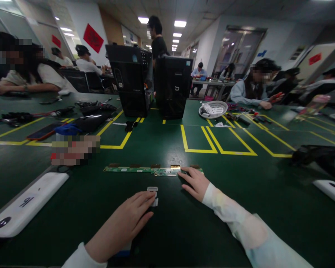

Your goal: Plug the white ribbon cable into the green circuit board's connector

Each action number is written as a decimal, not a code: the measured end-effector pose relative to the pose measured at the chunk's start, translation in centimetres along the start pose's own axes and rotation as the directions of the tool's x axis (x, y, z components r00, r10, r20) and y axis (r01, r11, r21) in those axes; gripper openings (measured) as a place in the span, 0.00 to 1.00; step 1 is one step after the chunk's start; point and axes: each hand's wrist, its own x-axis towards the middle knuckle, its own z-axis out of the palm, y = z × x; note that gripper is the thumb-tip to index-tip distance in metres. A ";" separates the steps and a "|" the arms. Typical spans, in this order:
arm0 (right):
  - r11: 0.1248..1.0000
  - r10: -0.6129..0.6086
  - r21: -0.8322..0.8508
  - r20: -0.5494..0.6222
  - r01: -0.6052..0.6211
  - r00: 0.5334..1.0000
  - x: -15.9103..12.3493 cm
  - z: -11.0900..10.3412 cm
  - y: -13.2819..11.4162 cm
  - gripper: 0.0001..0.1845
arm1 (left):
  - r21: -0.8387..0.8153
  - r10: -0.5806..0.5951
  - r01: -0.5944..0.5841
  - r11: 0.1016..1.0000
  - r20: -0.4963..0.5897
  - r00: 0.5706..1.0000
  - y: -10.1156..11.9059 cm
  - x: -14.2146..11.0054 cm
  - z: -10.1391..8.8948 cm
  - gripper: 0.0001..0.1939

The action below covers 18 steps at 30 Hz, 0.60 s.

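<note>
A long, narrow green circuit board (139,169) lies flat on the green table, with several brownish-gold tabs along its far edge. My right hand (194,181) rests at the board's right end, fingers spread and fingertips touching it; the hand covers part of that end. Closer to me, my left hand (130,214) lies with its fingers stretched out over a small whitish-grey piece (152,189). The fingers hide the middle of this piece, so its kind is unclear. Under my left wrist, a bit of a blue object (124,253) shows.
A long white device (28,204) lies at the left, another white one (333,191) at the right edge. Two black computer towers (174,87) stand ahead. A white basket (213,109), cables (16,117) and a phone (41,131) lie farther off. People sit around.
</note>
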 end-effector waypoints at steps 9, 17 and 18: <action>1.000 0.002 0.004 0.004 -0.002 1.000 0.0 0.1 0.0 0.25 | -0.028 0.116 -0.114 0.993 0.087 0.989 2.2 4.2 -0.2 0.24; 1.000 0.015 0.002 0.012 -0.015 1.000 0.0 -0.1 -0.2 0.26 | 0.028 0.143 -0.142 0.989 -0.042 0.989 2.6 6.5 1.8 0.23; 1.000 0.018 0.004 0.010 -0.018 1.000 0.0 -0.1 -0.2 0.25 | 0.036 0.138 -0.136 0.990 -0.053 0.989 2.6 6.4 2.0 0.24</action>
